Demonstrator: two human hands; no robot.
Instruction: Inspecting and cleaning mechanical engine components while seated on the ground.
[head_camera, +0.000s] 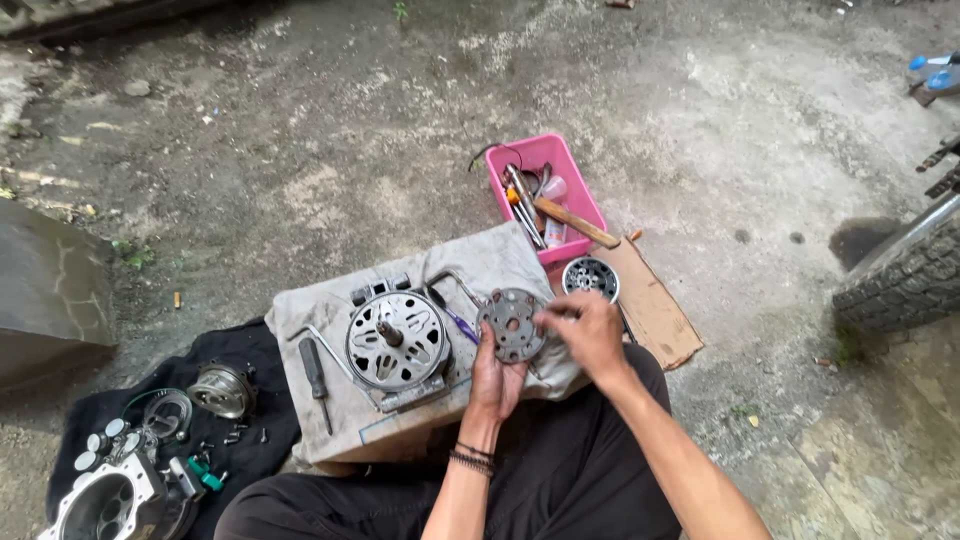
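The left hand (497, 375) is clamped from below on a round grey metal disc with holes (511, 324). The right hand (585, 330) pinches its rim at 3 o'clock. A pink rectangular tool tray (580, 200) lies at 1 o'clock, the motor housing (397, 342) at 9 o'clock.

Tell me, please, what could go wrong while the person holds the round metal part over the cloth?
1. The round metal disc rests only on the left hand's fingertips while the right hand works its rim; it could slip onto the motor housing.
2. Small screws lie loose on the black cloth and might get lost.
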